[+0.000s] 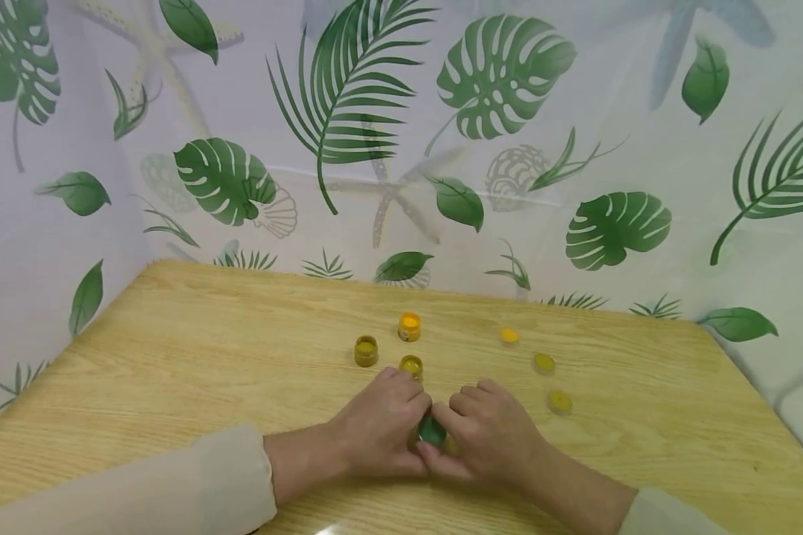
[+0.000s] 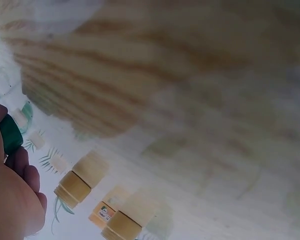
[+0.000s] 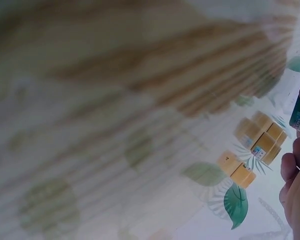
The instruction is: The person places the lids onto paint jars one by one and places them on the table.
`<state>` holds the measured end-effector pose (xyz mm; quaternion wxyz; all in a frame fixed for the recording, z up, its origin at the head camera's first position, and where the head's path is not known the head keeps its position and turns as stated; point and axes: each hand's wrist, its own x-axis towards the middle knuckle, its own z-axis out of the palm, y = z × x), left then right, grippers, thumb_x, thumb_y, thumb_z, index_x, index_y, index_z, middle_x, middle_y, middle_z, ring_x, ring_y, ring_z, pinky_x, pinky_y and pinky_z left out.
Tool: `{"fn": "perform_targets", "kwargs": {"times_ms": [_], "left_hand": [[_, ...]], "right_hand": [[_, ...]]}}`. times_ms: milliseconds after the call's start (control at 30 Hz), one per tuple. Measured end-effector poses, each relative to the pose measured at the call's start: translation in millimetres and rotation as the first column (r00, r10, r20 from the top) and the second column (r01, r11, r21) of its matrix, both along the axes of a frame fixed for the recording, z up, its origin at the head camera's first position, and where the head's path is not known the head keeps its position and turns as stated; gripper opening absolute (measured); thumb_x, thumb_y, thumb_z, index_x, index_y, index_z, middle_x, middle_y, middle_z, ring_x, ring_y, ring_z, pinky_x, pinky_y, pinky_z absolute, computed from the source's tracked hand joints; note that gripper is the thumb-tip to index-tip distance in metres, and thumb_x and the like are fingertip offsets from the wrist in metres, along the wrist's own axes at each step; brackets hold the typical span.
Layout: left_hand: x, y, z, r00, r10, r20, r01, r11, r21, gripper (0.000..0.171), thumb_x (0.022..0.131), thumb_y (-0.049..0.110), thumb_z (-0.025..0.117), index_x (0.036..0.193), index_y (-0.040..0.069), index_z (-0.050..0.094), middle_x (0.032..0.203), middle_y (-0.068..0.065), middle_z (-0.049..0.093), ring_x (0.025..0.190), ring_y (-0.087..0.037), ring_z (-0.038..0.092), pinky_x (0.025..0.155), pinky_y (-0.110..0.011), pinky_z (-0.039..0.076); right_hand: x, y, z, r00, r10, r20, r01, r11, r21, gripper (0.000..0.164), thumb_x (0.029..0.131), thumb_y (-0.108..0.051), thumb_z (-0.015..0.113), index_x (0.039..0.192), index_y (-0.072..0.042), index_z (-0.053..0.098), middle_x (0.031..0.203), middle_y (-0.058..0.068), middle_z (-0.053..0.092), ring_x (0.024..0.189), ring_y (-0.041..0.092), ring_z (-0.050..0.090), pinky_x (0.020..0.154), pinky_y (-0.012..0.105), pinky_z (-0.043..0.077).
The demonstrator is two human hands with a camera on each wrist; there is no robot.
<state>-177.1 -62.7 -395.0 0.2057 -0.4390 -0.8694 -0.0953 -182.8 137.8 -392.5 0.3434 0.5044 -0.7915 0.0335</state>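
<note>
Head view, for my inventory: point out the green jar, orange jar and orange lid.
Green jar (image 1: 432,431): head view, its top.
Orange jar (image 1: 410,334): head view, its front.
Orange lid (image 1: 509,336): head view, its middle.

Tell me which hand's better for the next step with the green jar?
Probably the right hand, if the next step goes toward the three loose lids: it's nearer them and grips the green paint jar. The left hand grips it too, but sits nearer the open paint jars.

On the desk (image 1: 207,357), three open jars (image 1: 366,354) are set beyond the left grip (image 1: 383,425), three lids (image 1: 544,363) rightward beyond the right grip (image 1: 491,435).
</note>
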Motion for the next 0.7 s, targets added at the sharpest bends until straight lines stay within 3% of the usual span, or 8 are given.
{"fn": "perform_targets", "kwargs": {"times_ms": [133, 433, 700], "left_hand": [[0.7, 0.4, 0.6, 1.000, 0.005, -0.005, -0.005, 1.000, -0.007, 0.039, 0.072, 0.053, 0.077, 0.077, 0.018, 0.059, 0.072, 0.011, 0.052, 0.072, -0.005, 0.045, 0.077, -0.024, 0.041], [1.4, 0.4, 3.1, 0.999, 0.032, 0.030, -0.033, 0.999, 0.016, 0.040, 0.073, 0.054, 0.075, 0.077, 0.018, 0.059, 0.073, 0.010, 0.054, 0.073, -0.006, 0.047, 0.078, -0.024, 0.042], [2.1, 1.0, 1.8, 0.999, 0.030, 0.023, -0.030, 1.000, 0.001, 0.041, 0.071, 0.055, 0.076, 0.077, 0.018, 0.059, 0.072, 0.011, 0.052, 0.072, -0.006, 0.045, 0.076, -0.023, 0.040]], "right_hand": [[0.0, 0.3, 1.7, 1.000, 0.000, -0.015, 0.000, 1.000, -0.013, 0.051, 0.100, -0.053, 0.035, 0.067, -0.018, 0.051, 0.053, -0.009, 0.038, 0.047, 0.006, 0.032, 0.047, 0.022, 0.031], [-1.3, 1.6, 4.3, 0.999, 0.008, -0.046, -0.005, 0.999, 0.052, 0.044, 0.093, -0.049, 0.036, 0.085, -0.015, 0.063, 0.070, -0.003, 0.049, 0.063, 0.015, 0.047, 0.055, 0.027, 0.039], [0.0, 1.1, 3.9, 0.998, 0.016, -0.055, -0.012, 0.997, 0.074, 0.042, 0.092, -0.047, 0.037, 0.081, -0.014, 0.060, 0.071, -0.004, 0.050, 0.064, 0.015, 0.045, 0.056, 0.026, 0.035]]}}
